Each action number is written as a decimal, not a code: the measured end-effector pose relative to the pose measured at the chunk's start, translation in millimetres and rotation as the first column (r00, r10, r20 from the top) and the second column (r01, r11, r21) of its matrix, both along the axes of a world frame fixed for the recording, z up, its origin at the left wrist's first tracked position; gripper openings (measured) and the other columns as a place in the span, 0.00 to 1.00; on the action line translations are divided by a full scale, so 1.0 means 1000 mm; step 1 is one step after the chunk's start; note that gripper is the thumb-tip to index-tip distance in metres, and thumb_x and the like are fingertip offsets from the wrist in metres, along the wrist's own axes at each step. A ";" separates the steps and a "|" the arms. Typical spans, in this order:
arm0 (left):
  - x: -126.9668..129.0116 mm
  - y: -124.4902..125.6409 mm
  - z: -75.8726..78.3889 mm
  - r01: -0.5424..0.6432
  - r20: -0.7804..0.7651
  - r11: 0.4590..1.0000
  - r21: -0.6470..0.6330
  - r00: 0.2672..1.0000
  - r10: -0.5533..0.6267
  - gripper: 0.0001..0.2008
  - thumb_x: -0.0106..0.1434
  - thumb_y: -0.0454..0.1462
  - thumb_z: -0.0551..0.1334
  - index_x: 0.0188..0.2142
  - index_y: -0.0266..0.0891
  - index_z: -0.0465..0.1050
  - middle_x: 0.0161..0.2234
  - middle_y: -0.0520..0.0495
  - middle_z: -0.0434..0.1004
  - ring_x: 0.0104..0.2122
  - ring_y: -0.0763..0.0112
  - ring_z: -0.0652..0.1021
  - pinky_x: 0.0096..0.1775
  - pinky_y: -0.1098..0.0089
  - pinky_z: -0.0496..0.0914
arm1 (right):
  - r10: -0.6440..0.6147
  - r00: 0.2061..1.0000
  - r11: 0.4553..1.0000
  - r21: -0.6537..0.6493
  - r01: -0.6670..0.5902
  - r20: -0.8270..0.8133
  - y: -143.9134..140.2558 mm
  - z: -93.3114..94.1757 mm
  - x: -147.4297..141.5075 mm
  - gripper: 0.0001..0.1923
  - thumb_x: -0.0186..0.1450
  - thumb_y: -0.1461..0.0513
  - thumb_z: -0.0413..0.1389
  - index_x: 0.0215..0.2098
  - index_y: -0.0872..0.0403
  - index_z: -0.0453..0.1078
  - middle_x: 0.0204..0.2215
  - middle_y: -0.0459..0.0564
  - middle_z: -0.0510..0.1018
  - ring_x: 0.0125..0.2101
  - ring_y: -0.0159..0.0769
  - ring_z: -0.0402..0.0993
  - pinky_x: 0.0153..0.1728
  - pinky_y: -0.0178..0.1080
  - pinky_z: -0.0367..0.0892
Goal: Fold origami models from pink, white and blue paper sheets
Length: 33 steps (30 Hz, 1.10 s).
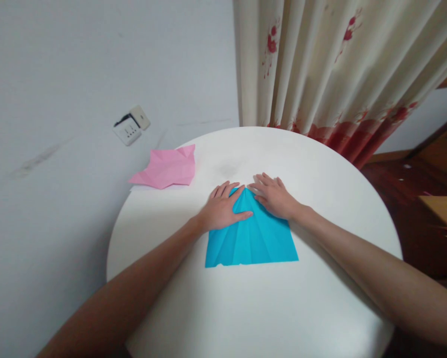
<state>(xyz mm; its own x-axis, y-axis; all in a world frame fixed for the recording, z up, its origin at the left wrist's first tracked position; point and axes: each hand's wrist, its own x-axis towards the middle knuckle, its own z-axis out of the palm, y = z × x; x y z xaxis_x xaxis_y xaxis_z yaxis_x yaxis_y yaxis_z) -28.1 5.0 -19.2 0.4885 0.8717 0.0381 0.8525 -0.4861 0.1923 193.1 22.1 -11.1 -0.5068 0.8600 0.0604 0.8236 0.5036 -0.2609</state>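
A blue sheet of paper (251, 243) lies on the white round table, with creases fanning out from its far, pointed end. Its near edge is slightly ragged. Across its upper left side rests my left hand (223, 205), palm down, the fingers spread and the thumb stretched over the paper. On the upper right side is my right hand (272, 195), also flat with fingers apart, its fingertips close to the paper's tip. Both palms hide parts of the paper's side edges. Neither hand grips it.
At the table's far left edge lies a creased pink paper (167, 168), partly over the rim. The white table (320, 298) stands against a wall with a socket (128, 130). A floral curtain (305, 64) hangs behind it.
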 end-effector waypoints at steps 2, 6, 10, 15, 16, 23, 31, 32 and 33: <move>0.000 0.000 -0.001 -0.003 0.009 1.000 0.005 1.000 0.003 0.44 0.60 0.65 0.51 0.69 0.46 0.48 0.69 0.44 0.50 0.68 0.46 0.49 0.65 0.47 0.47 | 0.033 0.999 0.999 0.028 -0.034 0.018 -0.002 0.001 -0.003 0.23 0.73 0.59 0.43 0.64 0.48 0.62 0.69 0.57 0.53 0.69 0.52 0.42 0.63 0.63 0.45; 0.001 0.000 -0.002 -0.001 0.025 1.000 0.020 1.000 0.000 0.44 0.60 0.65 0.52 0.69 0.47 0.48 0.69 0.43 0.51 0.68 0.46 0.50 0.65 0.47 0.47 | 0.045 0.997 0.996 0.071 -0.050 0.066 -0.004 0.004 -0.006 0.23 0.73 0.59 0.44 0.64 0.48 0.62 0.68 0.58 0.54 0.68 0.54 0.43 0.63 0.63 0.45; 0.001 -0.001 -0.001 0.020 0.030 0.999 0.036 0.999 -0.021 0.42 0.61 0.64 0.52 0.68 0.49 0.51 0.68 0.44 0.51 0.67 0.47 0.51 0.65 0.45 0.48 | 0.111 0.990 0.985 0.120 -0.121 0.088 -0.006 0.006 -0.006 0.21 0.73 0.58 0.45 0.62 0.49 0.66 0.68 0.56 0.55 0.69 0.52 0.43 0.64 0.62 0.44; -0.002 0.000 -0.003 0.050 0.007 0.998 0.026 0.999 -0.050 0.40 0.63 0.62 0.50 0.68 0.47 0.53 0.69 0.42 0.51 0.67 0.45 0.51 0.64 0.43 0.48 | 0.153 0.984 0.985 0.071 -0.160 0.091 -0.007 0.007 -0.002 0.26 0.71 0.52 0.49 0.65 0.49 0.62 0.68 0.59 0.55 0.68 0.55 0.44 0.63 0.64 0.45; -0.002 0.000 -0.003 0.053 0.004 0.998 0.030 0.999 -0.053 0.38 0.65 0.61 0.49 0.68 0.46 0.52 0.69 0.42 0.51 0.67 0.46 0.51 0.64 0.44 0.48 | 0.158 0.983 0.985 0.052 -0.163 0.090 -0.007 0.007 -0.001 0.27 0.71 0.51 0.49 0.66 0.49 0.60 0.68 0.59 0.54 0.68 0.57 0.43 0.63 0.65 0.45; -0.002 -0.001 -0.005 0.041 -0.003 0.998 0.054 0.999 -0.041 0.31 0.70 0.55 0.46 0.68 0.47 0.53 0.68 0.44 0.52 0.68 0.49 0.51 0.64 0.45 0.48 | 0.191 0.978 0.974 -0.142 -0.179 0.077 0.003 0.013 0.017 0.38 0.67 0.42 0.49 0.70 0.46 0.50 0.70 0.61 0.46 0.69 0.60 0.36 0.61 0.69 0.42; -0.001 0.001 -0.002 0.035 0.024 0.999 0.019 0.999 -0.036 0.30 0.68 0.58 0.49 0.66 0.56 0.56 0.68 0.47 0.52 0.67 0.47 0.52 0.63 0.42 0.49 | 0.138 0.988 0.959 -0.257 -0.116 0.068 0.009 0.016 0.026 0.43 0.62 0.44 0.57 0.70 0.45 0.49 0.71 0.57 0.41 0.69 0.58 0.32 0.63 0.67 0.39; -0.001 0.002 -0.002 0.038 0.027 0.999 0.012 0.999 -0.038 0.30 0.68 0.58 0.49 0.66 0.57 0.56 0.68 0.47 0.51 0.67 0.46 0.52 0.63 0.42 0.49 | 0.125 0.990 0.957 -0.273 -0.101 0.071 0.009 0.018 0.028 0.44 0.62 0.44 0.58 0.70 0.45 0.48 0.71 0.56 0.40 0.69 0.58 0.31 0.63 0.67 0.39; -0.001 0.002 -0.001 0.041 0.030 0.999 0.006 0.999 -0.041 0.29 0.68 0.58 0.49 0.66 0.58 0.56 0.68 0.47 0.51 0.67 0.46 0.51 0.63 0.42 0.48 | 0.112 0.991 0.953 -0.289 -0.086 0.076 0.010 0.019 0.030 0.45 0.61 0.45 0.59 0.70 0.45 0.47 0.71 0.55 0.40 0.69 0.57 0.30 0.63 0.67 0.38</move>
<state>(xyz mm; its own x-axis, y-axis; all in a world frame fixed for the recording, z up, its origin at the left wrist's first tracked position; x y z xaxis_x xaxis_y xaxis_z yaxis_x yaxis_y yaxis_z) -29.6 6.8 -20.7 0.5221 0.8509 0.0583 0.8258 -0.5214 0.2148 222.8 31.7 8.2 -0.5822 0.7798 -0.2299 0.8002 0.4996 -0.3319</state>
